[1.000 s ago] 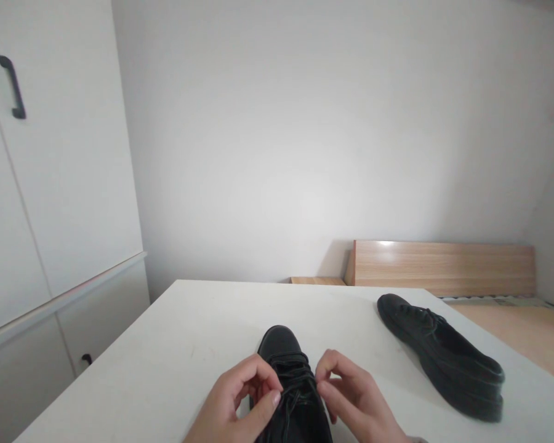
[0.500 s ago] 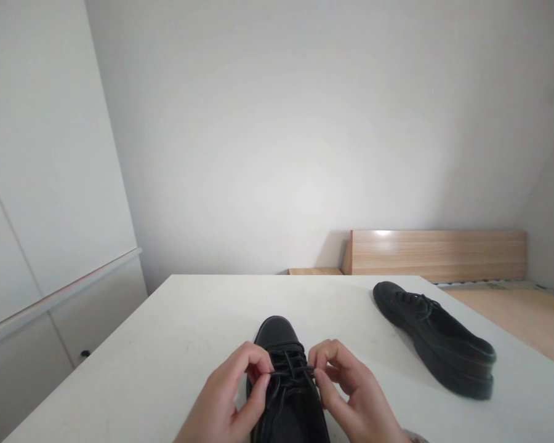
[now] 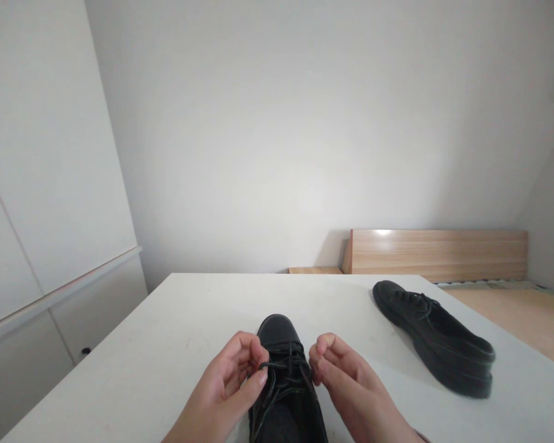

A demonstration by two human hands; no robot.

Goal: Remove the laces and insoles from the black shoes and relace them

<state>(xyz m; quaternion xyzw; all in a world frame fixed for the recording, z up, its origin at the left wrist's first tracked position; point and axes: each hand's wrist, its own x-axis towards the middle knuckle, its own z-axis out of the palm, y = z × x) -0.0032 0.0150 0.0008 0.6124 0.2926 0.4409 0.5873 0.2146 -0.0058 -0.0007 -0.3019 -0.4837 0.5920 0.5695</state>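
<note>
A black lace-up shoe lies on the table in front of me, toe pointing away. My left hand is at its left side, thumb and fingers pinching a black shoelace that curves slackly over the lacing. On the opposite side, my right hand is closed beside the eyelets, its fingertips together at the lace by the shoe's edge. Those fingers partly hide the lace there. Loose lace also hangs over the left side of the shoe opening.
A second black shoe, its laces tied, rests on the right of the white table. Beyond the table's right edge are a wooden headboard and a bed base. A white cabinet stands at the left.
The lace stretched straight between both hands has gone slack on the left. Both hands have shifted slightly, and the fingers of my left hand have risen a little.
</note>
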